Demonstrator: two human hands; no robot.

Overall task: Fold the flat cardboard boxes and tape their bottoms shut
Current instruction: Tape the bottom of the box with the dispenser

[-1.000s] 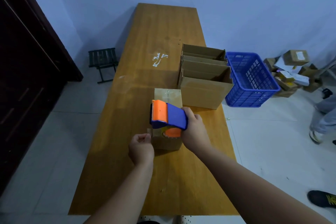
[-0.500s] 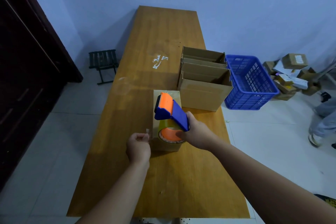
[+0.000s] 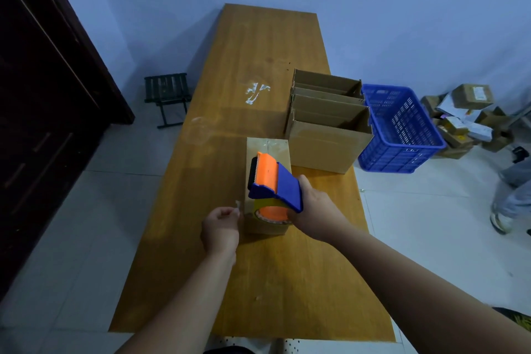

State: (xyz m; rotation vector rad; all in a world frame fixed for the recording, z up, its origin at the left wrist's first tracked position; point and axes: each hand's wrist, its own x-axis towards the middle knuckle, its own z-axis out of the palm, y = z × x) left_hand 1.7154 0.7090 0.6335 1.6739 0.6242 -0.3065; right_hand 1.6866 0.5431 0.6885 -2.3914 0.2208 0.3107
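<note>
From the head camera, the right hand [image 3: 313, 207], gripping the tape dispenser [image 3: 274, 181], had tipped it flatter over the small box [image 3: 268, 146] near the tabletop's [image 3: 258, 52] right edge. The left hand [image 3: 221, 227] pinched the loose tape end [image 3: 237, 204], so sealing seemed imminent. Folded boxes [image 3: 324, 141] stood behind, with a blue basket [image 3: 402, 129] beside them.

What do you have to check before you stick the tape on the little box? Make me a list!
1. The right hand grips the orange-and-blue plastic tape dispenser: ok.
2. The left hand pinches the clear tape end: ok.
3. The small brown cardboard box sits flat on the yellow wooden table: ok.
4. Its flaps are closed at the far end: ok.
5. Tape lined up with the flap seam: cannot tell, the dispenser hides it.
</note>
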